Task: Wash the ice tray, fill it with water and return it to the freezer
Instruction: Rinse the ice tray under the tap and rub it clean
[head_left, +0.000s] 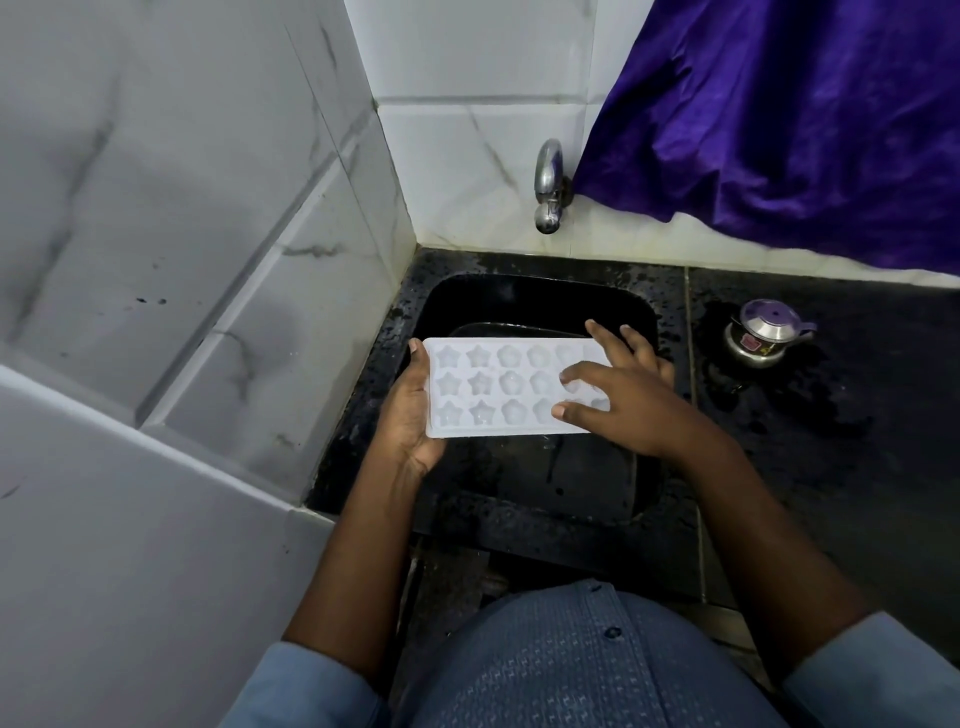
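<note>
Blue patterned shirt (571, 670) lowest in frame. Left hand (410, 410) grips the white plastic ice tray (498, 389) by its left end over the black sink (535, 296); right hand (618, 395) fingers (576, 371) spread flat on its right-end cavities.

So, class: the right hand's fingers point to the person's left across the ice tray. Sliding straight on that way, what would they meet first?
Probably the left hand gripping the ice tray's far end; the right hand meets only moulded cells before it.
</note>
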